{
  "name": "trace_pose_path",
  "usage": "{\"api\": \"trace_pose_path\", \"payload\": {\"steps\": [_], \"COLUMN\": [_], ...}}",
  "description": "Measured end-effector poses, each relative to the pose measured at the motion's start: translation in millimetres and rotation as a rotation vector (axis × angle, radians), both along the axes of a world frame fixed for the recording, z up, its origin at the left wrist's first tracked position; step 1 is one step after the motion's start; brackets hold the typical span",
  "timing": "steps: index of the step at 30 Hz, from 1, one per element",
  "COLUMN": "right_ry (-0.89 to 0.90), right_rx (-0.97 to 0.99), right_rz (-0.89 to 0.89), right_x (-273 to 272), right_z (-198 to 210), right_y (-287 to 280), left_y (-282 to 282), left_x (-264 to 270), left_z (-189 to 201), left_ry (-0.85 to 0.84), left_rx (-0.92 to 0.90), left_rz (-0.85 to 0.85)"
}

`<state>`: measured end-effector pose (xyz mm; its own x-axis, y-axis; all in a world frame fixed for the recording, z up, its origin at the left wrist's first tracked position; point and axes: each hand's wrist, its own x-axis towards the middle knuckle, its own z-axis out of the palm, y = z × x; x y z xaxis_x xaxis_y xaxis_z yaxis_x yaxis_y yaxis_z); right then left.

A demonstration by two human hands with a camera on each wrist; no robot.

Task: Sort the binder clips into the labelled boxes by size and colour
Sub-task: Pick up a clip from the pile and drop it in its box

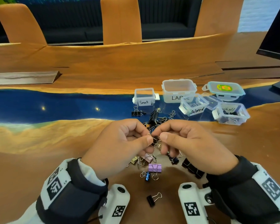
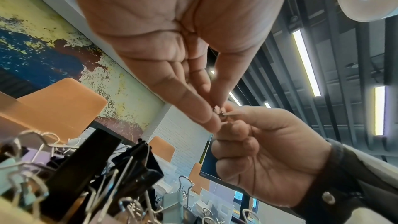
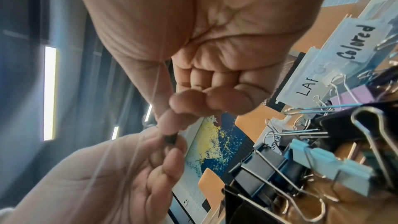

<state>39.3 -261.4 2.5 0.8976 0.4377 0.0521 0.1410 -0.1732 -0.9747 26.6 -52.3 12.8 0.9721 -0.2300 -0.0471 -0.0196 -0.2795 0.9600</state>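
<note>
Hands meet above the heap in the head view: the left hand (image 1: 120, 143) and right hand (image 1: 191, 143) both pinch one small black binder clip (image 1: 155, 138) between thumb and forefinger, held clear of the counter (image 1: 39, 159), over the loose pile of clips (image 1: 153, 120). Beyond stand the open boxes marked Small (image 1: 144, 97), LARGE (image 1: 179, 91), Colored (image 1: 193, 105) and a fourth (image 1: 231, 113) whose label faces away. A purple clip (image 1: 154, 167) lies nearer the body. From the left wrist, the left fingers (image 2: 206, 115) close on a tiny glint of the clip's metal (image 2: 221, 112), the right hand (image 2: 264, 151) curled opposite; big black clips (image 2: 103, 168) crowd the foreground. From the right wrist, the black body of the clip (image 3: 171, 139) shows pinched between both hands' fingertips, with a pale blue clip (image 3: 331, 164) among the black ones close by. The clip looks light, stiff and springy, its wire handles slick and free to flip; I judge the flat painted body the surer place to hold, since handles snag on neighbours. Being small and black, it likely belongs in Small.
</note>
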Motion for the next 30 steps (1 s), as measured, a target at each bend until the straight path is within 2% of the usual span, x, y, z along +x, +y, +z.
{"api": "trace_pose_path", "payload": {"steps": [4,7,13,20,24,30], "right_ry": [-0.036,-0.076,-0.103,-0.081,-0.099,-0.168], "right_rx": [0.026,0.009,-0.049,-0.113,-0.152,-0.167], "right_rz": [0.036,0.021,0.018,-0.012,-0.019,-0.07], "right_x": [-1,-2,-2,0,0,3], "right_z": [1,0,0,-2,-4,17], "right_y": [-1,0,0,-1,0,4], "left_y": [1,1,1,1,-1,12], "left_x": [1,1,2,-1,-1,8], "left_z": [7,8,3,4,3,7], "left_ry": [0.152,0.198,0.11,0.088,0.019,0.061], "left_rx": [-0.17,-0.185,-0.102,-0.149,-0.097,-0.154], "left_rz": [0.001,-0.035,-0.001,-0.01,-0.001,0.088]}}
